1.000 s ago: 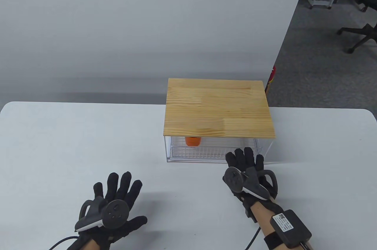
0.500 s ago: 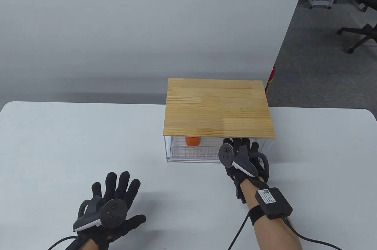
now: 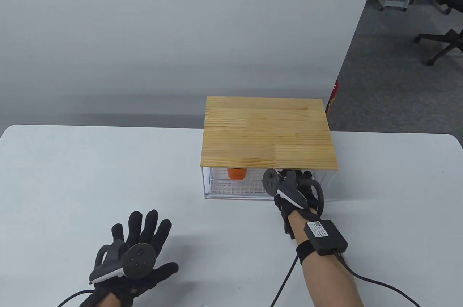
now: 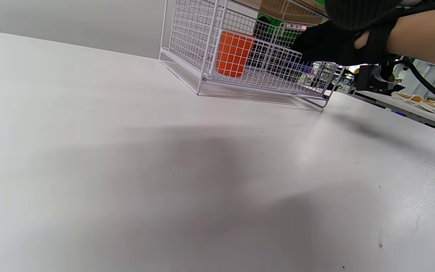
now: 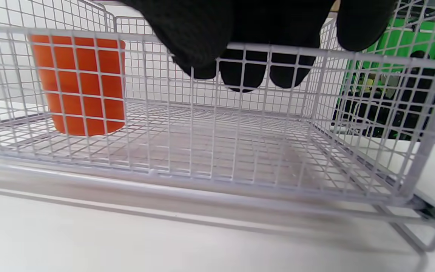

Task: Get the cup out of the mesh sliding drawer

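An orange cup [image 3: 237, 173] stands upright at the back left of the white mesh drawer [image 3: 235, 188], under the wooden top [image 3: 267, 133]. The cup also shows in the left wrist view [image 4: 233, 53] and the right wrist view [image 5: 77, 87]. My right hand [image 3: 293, 179] is at the drawer's front rim [image 5: 353, 56], right of the cup. Its fingers [image 5: 246, 73] hang inside the mesh and the thumb [image 5: 195, 37] is in front, so it grips the rim. My left hand [image 3: 141, 227] lies open and empty on the table, well short of the drawer.
The drawer sits in a clear frame [image 3: 327, 182] on the white table [image 3: 90, 176], near its far edge. The right hand's cable [image 3: 376, 281] trails over the table at the front right. A grey wall stands behind, with open floor to the right.
My right hand has moved forward from the table in front of the drawer to its front rim and curled its fingers over it. The left hand has barely moved.
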`<state>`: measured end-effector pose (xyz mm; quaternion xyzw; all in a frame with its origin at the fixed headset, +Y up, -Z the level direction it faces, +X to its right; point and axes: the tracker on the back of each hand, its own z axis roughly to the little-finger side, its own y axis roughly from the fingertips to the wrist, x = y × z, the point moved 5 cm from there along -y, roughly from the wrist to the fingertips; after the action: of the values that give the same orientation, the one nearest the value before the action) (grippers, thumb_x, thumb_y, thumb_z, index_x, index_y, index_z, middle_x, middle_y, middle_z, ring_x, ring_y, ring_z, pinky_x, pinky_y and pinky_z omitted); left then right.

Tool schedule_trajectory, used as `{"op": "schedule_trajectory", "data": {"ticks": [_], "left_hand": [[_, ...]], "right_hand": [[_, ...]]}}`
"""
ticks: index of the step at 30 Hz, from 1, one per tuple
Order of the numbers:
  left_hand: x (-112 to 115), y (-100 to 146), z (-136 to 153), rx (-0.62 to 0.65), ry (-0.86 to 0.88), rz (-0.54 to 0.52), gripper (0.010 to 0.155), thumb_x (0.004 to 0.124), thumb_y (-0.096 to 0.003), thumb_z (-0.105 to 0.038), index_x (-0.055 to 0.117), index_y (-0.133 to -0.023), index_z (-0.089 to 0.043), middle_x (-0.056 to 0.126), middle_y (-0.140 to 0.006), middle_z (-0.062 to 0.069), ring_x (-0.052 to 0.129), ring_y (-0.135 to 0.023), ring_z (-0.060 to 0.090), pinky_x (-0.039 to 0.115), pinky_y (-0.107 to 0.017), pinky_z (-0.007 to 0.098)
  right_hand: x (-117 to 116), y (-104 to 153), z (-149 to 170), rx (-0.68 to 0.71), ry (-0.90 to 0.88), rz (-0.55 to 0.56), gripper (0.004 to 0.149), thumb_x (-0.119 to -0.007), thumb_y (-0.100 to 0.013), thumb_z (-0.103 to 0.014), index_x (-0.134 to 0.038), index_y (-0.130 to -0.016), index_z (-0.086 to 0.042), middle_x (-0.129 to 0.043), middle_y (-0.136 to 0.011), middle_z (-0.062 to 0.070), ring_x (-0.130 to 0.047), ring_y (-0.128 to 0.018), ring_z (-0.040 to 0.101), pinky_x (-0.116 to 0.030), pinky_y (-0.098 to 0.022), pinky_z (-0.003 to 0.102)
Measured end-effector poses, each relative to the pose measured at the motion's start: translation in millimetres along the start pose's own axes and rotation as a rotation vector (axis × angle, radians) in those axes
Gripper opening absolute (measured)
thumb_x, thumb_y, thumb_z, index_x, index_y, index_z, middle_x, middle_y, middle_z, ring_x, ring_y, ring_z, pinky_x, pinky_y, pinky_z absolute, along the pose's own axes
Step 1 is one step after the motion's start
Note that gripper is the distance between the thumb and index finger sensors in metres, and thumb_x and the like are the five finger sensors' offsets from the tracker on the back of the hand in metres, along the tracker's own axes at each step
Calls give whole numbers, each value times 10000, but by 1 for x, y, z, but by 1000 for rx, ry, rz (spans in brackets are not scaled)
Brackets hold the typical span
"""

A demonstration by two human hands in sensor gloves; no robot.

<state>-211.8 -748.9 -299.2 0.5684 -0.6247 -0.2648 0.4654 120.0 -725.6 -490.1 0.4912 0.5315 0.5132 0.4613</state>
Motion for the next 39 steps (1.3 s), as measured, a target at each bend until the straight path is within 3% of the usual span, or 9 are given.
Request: {"op": "schedule_trajectory", "data": {"ticks": [11, 35, 39], "left_hand": [[0, 0, 2, -3, 4, 5, 985, 524, -552, -724, -65, -1110, -166, -152, -1108, 250, -146, -927, 654, -30, -483, 845], [-2, 0, 3, -13, 4, 12, 978, 530, -555, -717, -54, -1115, -167, -150, -1108, 245, -150, -922, 651, -30, -483, 843], [-2, 0, 2, -12, 5, 12, 978, 529, -555, -718, -55, -1115, -168, -150, -1108, 245, -150, -923, 650, -31, -483, 843]], "right_hand": [[-1, 6, 0, 28, -4, 27, 314, -704, -580, -216, -792, -882, -238, -893, -952, 206, -914, -833, 604, -620, -637, 863], [-3, 18, -4, 81, 33, 30, 313, -697, -567, -218, -792, -865, -222, -912, -911, 209, -948, -774, 599, -696, -566, 864], [-3, 19, -4, 88, 26, 23, 308, -697, -571, -227, -794, -863, -223, -917, -905, 209, -959, -757, 593, -740, -511, 881]]}}
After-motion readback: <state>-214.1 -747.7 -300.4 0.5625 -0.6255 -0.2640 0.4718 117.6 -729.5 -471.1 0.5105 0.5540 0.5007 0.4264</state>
